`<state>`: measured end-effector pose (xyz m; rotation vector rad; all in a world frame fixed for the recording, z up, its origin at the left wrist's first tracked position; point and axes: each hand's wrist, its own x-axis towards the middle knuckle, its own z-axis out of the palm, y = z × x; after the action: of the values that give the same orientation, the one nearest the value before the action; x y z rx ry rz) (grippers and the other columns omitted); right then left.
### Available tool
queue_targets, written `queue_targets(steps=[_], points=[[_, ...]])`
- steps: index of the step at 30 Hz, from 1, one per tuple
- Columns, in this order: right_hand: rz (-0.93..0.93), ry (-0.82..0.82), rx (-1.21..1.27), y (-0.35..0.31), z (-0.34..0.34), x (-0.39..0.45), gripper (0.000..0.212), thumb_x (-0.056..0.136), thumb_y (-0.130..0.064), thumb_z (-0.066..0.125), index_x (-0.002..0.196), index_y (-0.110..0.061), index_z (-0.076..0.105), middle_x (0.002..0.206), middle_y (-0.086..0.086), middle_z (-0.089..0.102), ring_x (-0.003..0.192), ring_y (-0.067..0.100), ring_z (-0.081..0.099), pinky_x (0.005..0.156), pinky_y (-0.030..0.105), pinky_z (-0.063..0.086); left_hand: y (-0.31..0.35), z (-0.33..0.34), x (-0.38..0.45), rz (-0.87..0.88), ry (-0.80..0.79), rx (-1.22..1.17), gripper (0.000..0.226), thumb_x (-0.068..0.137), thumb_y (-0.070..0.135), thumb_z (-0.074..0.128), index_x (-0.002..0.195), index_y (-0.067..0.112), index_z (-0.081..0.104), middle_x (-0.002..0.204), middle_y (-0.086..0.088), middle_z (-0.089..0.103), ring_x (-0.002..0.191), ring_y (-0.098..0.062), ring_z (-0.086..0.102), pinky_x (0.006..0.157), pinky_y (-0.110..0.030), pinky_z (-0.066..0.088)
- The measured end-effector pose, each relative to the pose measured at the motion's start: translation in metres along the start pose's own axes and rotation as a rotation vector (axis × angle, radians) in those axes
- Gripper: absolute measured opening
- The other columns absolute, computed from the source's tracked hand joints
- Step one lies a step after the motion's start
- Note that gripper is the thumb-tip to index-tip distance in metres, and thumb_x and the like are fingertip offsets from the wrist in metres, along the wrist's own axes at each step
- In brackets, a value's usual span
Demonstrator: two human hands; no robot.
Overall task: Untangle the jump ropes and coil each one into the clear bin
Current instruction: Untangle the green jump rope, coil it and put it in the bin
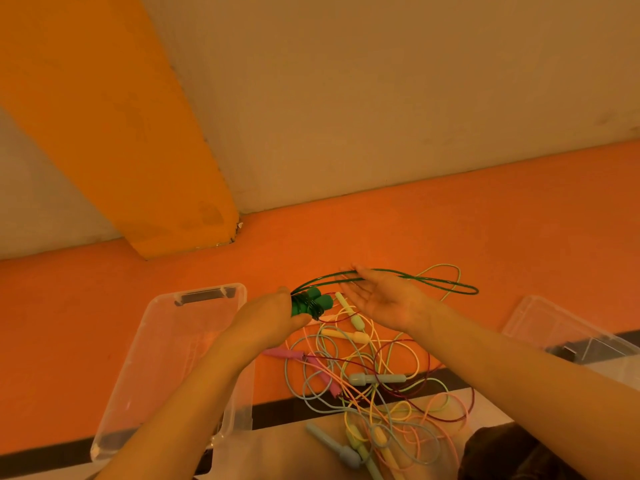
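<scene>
No readable text, label, brand, number or sign appears on anything in view.

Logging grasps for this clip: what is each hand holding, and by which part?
The left hand grips the green rope by its two handles. The right hand is open, the rope's loops draped over its fingers.

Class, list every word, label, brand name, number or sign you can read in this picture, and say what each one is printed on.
None: no readable text anywhere.
Green handles: no print shows.
Clear bin: no label shows.
Pastel ropes and their handles: plain.
Wall and floor: no signs.
</scene>
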<state>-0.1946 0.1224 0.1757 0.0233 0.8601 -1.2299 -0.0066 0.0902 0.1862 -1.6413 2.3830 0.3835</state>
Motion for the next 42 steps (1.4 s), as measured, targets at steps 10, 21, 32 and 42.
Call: queue_targets(steps=[10, 21, 32, 42], points=[[0.128, -0.034, -0.116, 0.026, -0.005, -0.006, 0.023, 0.088, -0.02, 0.063, 0.104, -0.003, 0.063, 0.105, 0.01, 0.069, 0.095, 0.02, 0.065, 0.064, 0.025, 0.059, -0.004, -0.003, 0.001, -0.013, 0.097, 0.043, 0.044, 0.094, 0.05, 0.05, 0.113, 0.011, 0.044, 0.096, -0.006, 0.062, 0.092, -0.026, 0.062, 0.063, -0.031, 0.038], [0.153, -0.12, -0.423, 0.012, 0.008, -0.018, 0.012, 0.091, -0.005, 0.057, 0.101, -0.004, 0.062, 0.089, 0.011, 0.073, 0.076, 0.017, 0.072, 0.063, 0.023, 0.058, -0.009, -0.003, 0.0, -0.004, 0.197, 0.15, 0.04, 0.094, 0.049, 0.052, 0.112, 0.014, 0.043, 0.108, -0.008, 0.064, 0.096, -0.027, 0.063, 0.062, -0.03, 0.033], [-0.402, 0.041, -0.966, -0.022, 0.0, -0.004, 0.019, 0.089, -0.007, 0.062, 0.108, -0.01, 0.063, 0.104, 0.009, 0.066, 0.09, 0.016, 0.061, 0.07, 0.02, 0.049, 0.003, -0.001, -0.002, 0.057, 0.158, 0.191, 0.046, 0.093, 0.052, 0.05, 0.116, 0.013, 0.043, 0.11, -0.008, 0.063, 0.098, -0.027, 0.062, 0.063, -0.031, 0.038], [-0.5, -0.158, -1.892, -0.006, -0.012, 0.003, 0.056, 0.073, -0.031, 0.08, 0.122, -0.014, 0.058, 0.118, 0.002, 0.063, 0.107, 0.016, 0.06, 0.092, 0.032, 0.049, 0.013, 0.003, -0.005, 0.14, 0.119, 0.259, 0.047, 0.093, 0.054, 0.049, 0.119, 0.015, 0.041, 0.11, -0.008, 0.063, 0.097, -0.027, 0.062, 0.061, -0.032, 0.036]])
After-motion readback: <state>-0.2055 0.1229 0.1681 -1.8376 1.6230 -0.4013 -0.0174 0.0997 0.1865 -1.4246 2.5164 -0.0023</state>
